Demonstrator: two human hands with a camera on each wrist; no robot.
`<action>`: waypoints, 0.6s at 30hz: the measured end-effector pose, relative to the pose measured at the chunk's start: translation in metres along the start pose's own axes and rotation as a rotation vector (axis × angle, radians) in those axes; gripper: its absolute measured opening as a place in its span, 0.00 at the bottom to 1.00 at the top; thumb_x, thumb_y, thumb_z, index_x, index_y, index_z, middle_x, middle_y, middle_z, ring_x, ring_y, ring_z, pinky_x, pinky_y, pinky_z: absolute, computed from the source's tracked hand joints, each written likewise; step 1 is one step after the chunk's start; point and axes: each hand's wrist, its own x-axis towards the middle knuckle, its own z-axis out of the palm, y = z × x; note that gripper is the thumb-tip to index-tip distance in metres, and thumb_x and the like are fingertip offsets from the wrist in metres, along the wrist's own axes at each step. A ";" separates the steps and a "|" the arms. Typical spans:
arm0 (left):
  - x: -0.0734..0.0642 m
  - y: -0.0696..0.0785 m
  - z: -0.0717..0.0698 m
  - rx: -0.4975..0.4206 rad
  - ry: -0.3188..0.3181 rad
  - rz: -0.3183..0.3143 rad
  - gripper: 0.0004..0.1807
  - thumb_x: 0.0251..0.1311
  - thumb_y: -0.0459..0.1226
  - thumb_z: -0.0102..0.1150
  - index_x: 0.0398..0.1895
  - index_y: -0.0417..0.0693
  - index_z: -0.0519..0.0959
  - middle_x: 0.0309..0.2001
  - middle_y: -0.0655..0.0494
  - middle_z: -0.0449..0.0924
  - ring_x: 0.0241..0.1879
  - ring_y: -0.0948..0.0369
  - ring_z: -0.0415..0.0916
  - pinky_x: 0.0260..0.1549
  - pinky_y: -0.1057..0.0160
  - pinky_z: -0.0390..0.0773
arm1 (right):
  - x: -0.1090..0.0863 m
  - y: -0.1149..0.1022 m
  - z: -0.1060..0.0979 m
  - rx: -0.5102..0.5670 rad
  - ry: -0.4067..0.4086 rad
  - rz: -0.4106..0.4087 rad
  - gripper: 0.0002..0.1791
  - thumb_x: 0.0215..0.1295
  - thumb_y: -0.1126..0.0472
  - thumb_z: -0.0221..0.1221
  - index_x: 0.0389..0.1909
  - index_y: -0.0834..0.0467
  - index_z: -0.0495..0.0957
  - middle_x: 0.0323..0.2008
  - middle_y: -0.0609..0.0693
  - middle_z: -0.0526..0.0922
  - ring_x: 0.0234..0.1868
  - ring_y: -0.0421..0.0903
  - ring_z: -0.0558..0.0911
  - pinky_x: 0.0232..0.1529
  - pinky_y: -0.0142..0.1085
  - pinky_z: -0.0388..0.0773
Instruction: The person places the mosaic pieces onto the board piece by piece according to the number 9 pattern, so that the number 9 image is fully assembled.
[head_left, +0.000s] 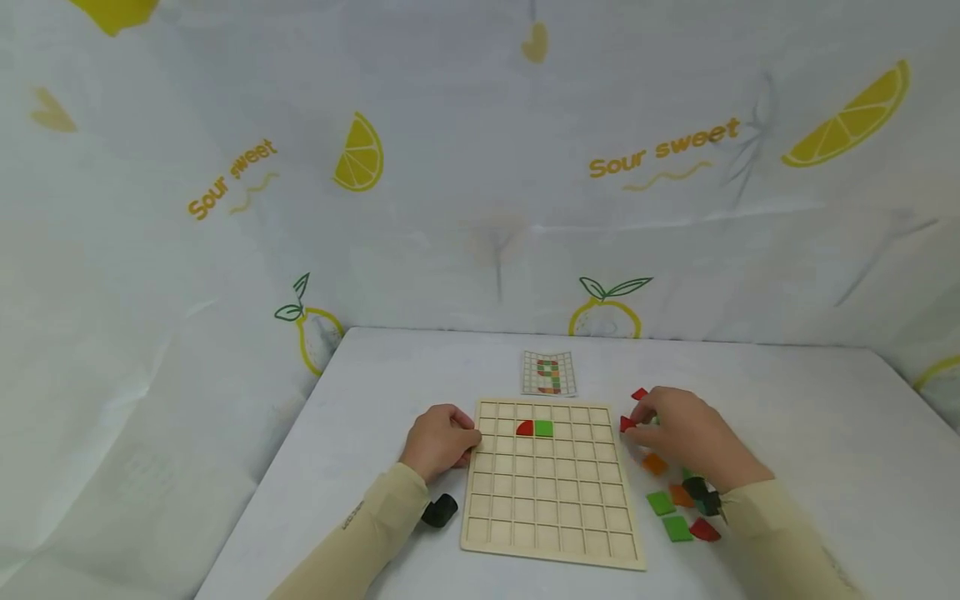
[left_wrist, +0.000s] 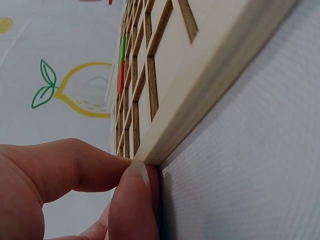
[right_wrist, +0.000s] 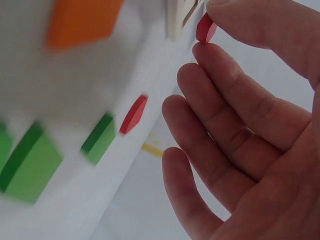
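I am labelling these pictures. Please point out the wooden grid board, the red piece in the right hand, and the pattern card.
wooden grid board [head_left: 551,500], head view, on its empty middle cells.
red piece [right_wrist: 205,28], right wrist view, on its face between the fingertips of the right hand [head_left: 686,433].
pattern card [head_left: 550,372], head view, on its centre.

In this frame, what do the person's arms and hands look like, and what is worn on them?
Both hands, left hand and right hand, are bare, with no gloves or rings visible. Each arm wears a long, close-fitting pale cream sleeve reaching the wrist; small dark lettering runs along the left one. A black device sits at each wrist.
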 end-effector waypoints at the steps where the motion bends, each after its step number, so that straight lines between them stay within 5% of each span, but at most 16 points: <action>1: 0.000 0.000 0.000 0.003 0.002 -0.001 0.07 0.63 0.37 0.70 0.41 0.46 0.83 0.27 0.55 0.85 0.22 0.62 0.82 0.24 0.66 0.79 | 0.002 -0.005 0.001 0.002 -0.002 -0.011 0.11 0.65 0.50 0.73 0.39 0.53 0.88 0.40 0.45 0.87 0.38 0.45 0.80 0.40 0.41 0.80; 18: -0.002 0.002 0.000 0.001 0.007 0.009 0.06 0.63 0.36 0.70 0.40 0.46 0.82 0.27 0.54 0.85 0.21 0.62 0.82 0.24 0.66 0.80 | 0.026 -0.058 0.028 -0.013 0.016 -0.124 0.09 0.63 0.53 0.76 0.34 0.52 0.89 0.36 0.43 0.86 0.38 0.42 0.82 0.42 0.42 0.83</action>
